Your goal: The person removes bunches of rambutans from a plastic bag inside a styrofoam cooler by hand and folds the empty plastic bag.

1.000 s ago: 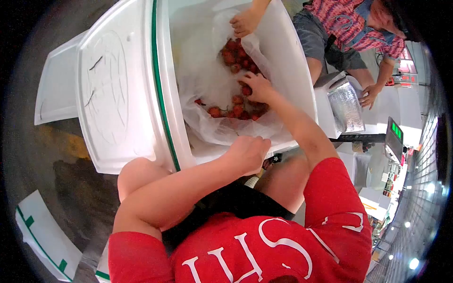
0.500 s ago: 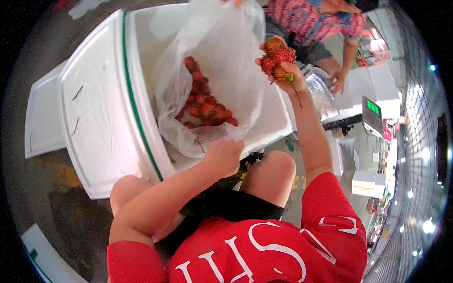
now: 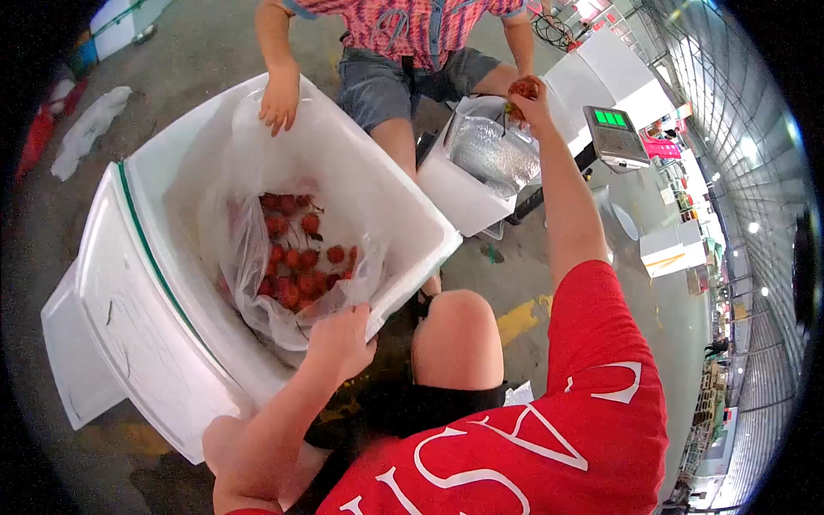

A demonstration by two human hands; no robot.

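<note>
My left hand (image 3: pixel 339 342) is closed on the near edge of a clear plastic bag (image 3: pixel 247 262), by the rim of a big white foam box (image 3: pixel 429 210). Inside the bag, which lines the box, lies a heap of red rambutans (image 3: pixel 300 283), some with stems. My right hand (image 3: pixel 534 110) is stretched out to the upper right, its fingers wrapped round a bunch of rambutans (image 3: pixel 523 87). That bunch is above the right side of a smaller white box with a silver bubble liner (image 3: pixel 493 154); the fingers hide part of the fruit.
Opposite sits a co-worker in a checked shirt (image 3: pixel 403 34), one hand (image 3: pixel 280 101) over the far rim of the foam box. A scale with a green display (image 3: pixel 616 137) stands at the right. White lids (image 3: pixel 154 335) lean on the left, and a plastic sheet (image 3: pixel 90 129) lies on the floor.
The view has turned right. My right hand has carried the rambutan bunch away from the bag to the lined box. The bag's far side has dropped lower into the foam box.
</note>
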